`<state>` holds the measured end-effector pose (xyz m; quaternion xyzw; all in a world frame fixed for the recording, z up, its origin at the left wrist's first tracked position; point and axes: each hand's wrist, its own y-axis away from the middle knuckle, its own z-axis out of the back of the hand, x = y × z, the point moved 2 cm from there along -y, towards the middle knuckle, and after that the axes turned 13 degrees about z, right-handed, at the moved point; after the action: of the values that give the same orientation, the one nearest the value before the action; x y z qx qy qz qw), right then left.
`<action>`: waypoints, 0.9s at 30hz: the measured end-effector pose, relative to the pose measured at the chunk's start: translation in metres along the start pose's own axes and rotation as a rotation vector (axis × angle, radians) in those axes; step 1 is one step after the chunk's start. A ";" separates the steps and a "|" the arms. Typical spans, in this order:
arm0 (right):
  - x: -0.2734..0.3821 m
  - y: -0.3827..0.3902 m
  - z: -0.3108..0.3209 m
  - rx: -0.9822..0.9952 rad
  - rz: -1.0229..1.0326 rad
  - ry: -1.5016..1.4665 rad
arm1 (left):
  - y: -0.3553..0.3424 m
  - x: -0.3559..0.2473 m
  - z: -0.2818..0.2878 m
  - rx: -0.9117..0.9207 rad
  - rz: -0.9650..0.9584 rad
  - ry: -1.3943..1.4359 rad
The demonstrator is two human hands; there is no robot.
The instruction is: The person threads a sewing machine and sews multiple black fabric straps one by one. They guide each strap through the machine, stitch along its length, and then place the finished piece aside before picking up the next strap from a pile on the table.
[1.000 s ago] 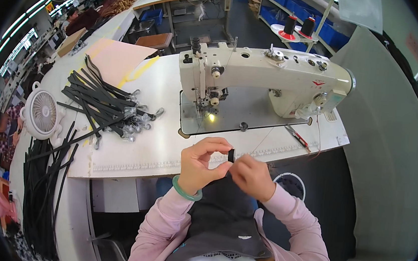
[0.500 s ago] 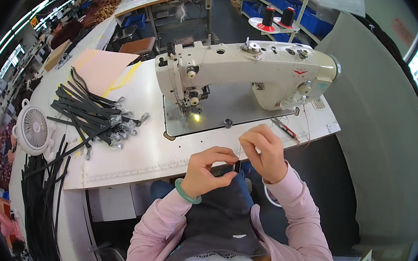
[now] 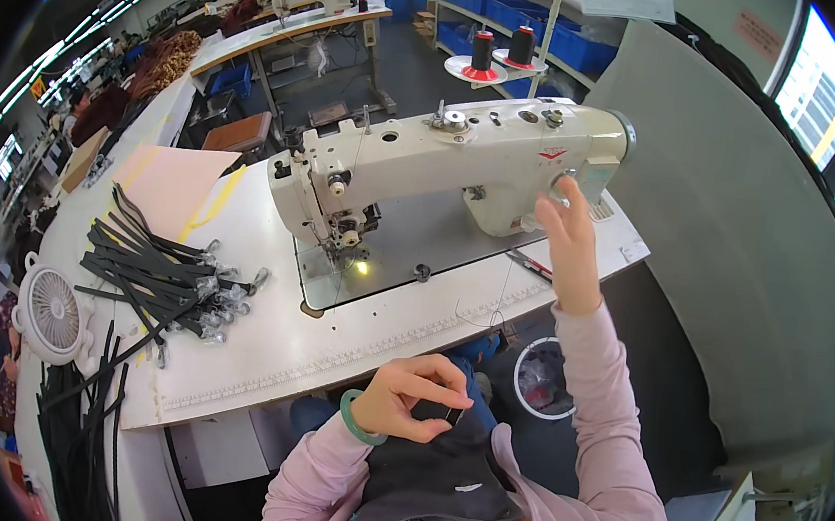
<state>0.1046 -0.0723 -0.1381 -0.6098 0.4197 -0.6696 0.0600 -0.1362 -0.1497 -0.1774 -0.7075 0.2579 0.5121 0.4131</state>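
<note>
Head view: small black piece above the dark apron, below the table's front edge, long axis roughly up-and-down, top leaning slightly right. Left hand pinches it, thumb and index nearly together; right hand raised before the sewing machine, its grip unclear, contact uncertain.

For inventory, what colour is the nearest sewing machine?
The sewing machine is off-white, clearest in the head view.

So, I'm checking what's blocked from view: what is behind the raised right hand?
Around the right hand, the sewing machine and white tabletop show behind. The right end of the red-handled snips seems covered; whatever lies directly behind is hidden.
</note>
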 end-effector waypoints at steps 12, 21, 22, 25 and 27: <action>0.032 -0.108 -0.126 1.051 0.589 0.994 | 0.002 0.022 -0.023 -0.104 -0.130 0.778; 0.031 -0.146 -0.135 1.313 0.603 1.255 | -0.018 0.014 -0.003 -0.183 -0.097 0.697; 0.041 -0.139 -0.138 1.419 0.608 1.031 | -0.015 0.013 -0.004 -0.195 -0.099 0.674; 0.018 -0.146 -0.136 1.290 0.638 1.110 | -0.025 0.018 -0.009 -0.191 -0.008 0.660; 0.012 -0.159 -0.134 1.013 0.684 1.410 | -0.035 0.022 -0.006 -0.201 0.085 0.599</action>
<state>0.0537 0.0878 -0.0154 0.1931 0.1737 -0.9343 0.2442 -0.0985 -0.1350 -0.1859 -0.8528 0.3454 0.3208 0.2248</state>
